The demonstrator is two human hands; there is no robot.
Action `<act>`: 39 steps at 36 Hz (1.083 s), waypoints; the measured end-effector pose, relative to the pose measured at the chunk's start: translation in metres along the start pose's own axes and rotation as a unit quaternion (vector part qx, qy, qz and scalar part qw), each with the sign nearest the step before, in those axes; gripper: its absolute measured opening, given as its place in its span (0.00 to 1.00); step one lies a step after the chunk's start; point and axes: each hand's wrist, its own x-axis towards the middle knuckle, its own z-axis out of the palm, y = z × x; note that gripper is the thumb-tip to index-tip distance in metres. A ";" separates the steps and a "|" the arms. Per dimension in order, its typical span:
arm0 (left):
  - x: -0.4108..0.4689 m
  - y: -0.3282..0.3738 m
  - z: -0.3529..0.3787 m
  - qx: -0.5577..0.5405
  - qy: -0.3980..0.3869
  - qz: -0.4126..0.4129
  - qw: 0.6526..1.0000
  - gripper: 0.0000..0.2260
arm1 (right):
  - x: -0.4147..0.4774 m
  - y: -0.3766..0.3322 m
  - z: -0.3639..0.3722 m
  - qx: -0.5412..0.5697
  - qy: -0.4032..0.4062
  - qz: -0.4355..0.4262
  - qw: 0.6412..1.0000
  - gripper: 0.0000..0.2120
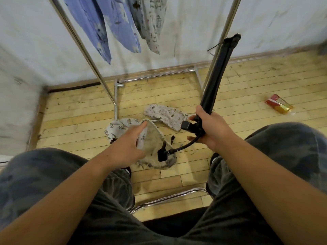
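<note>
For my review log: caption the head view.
Seated person's right hand grips a long black cabled pole; left hand holds a leaf-printed beige cloth pouch.

This looks like a plain room in a home. A metal clothes rack [115, 99] stands on a wooden floor [247, 89]. Blue clothes [116, 23] hang from the rack. Behind it is a dirty white wall [194, 32].

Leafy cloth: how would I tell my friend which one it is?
Find the shiny metal clothes rack standing on the wooden floor. Just in front of its base, the left hand holds the leafy cloth. It alone has dark leaf sprigs on white and a rough beige back; the other cloth, lying on the floor beside it, has tiny doodles instead.
</note>
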 end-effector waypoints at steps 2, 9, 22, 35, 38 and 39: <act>0.001 -0.003 0.005 -0.019 -0.005 0.003 1.000 0.45 | 0.004 0.001 0.001 0.016 0.012 -0.006 1.000 0.15; 0.007 0.003 0.019 -0.035 -0.009 0.017 0.999 0.45 | 0.016 0.009 0.007 0.047 0.033 -0.030 0.998 0.18; 0.030 -0.005 0.029 -0.110 -0.010 -0.031 0.993 0.44 | 0.027 0.020 0.022 -0.048 -0.031 -0.126 0.990 0.22; 0.033 -0.005 0.031 -0.089 0.022 -0.032 0.995 0.41 | 0.021 0.017 0.019 0.006 -0.097 -0.145 0.985 0.12; 0.029 0.001 0.028 -0.089 0.026 -0.035 0.995 0.40 | 0.018 0.017 0.018 0.021 -0.116 -0.135 0.984 0.12; 0.028 0.001 0.028 -0.093 0.026 -0.036 0.995 0.40 | 0.018 0.017 0.018 0.025 -0.120 -0.129 0.984 0.13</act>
